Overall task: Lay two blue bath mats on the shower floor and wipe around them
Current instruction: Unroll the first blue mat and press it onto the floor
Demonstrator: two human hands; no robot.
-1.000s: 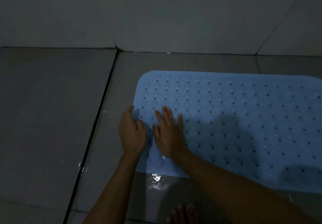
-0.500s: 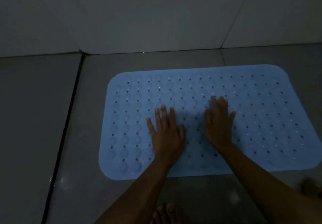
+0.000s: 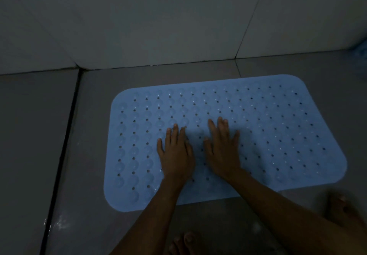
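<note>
A single blue bath mat point(image 3: 268, 135) is lying flat on the grey tiled shower floor point(image 3: 35, 135), its long side running roughly parallel to the base of the wall point(image 3: 158, 16) and sitting near that wall without touching it. The mat is showing rounded corners and a regular grid of small round holes alternating with raised circular bumps across its whole surface. The left hand point(image 3: 176, 155) is resting palm down on the mat a little left of centre, its fingers extended and lying close together with the thumb angled outward toward the left. The right hand point(image 3: 222, 151) is pressing palm down just beside it, near the middle of the mat, its fingers likewise straight and only slightly spread, the little finger standing apart on the right; neither hand is gripping anything. The two hands are lying near each other but not touching, with a strip of mat showing between them, and both forearms are reaching in from the bottom edge of the view. A dark grout line point(image 3: 63, 145) is running along the floor to the left of the mat, well apart from its left edge, and a small wet glint is showing beside the line at lower left. The toes of one bare foot point(image 3: 184, 242) are appearing at the bottom centre, off the mat, and another bare foot point(image 3: 343, 211) is standing at lower right just beyond the mat's near edge. The lighting is dim throughout.
</note>
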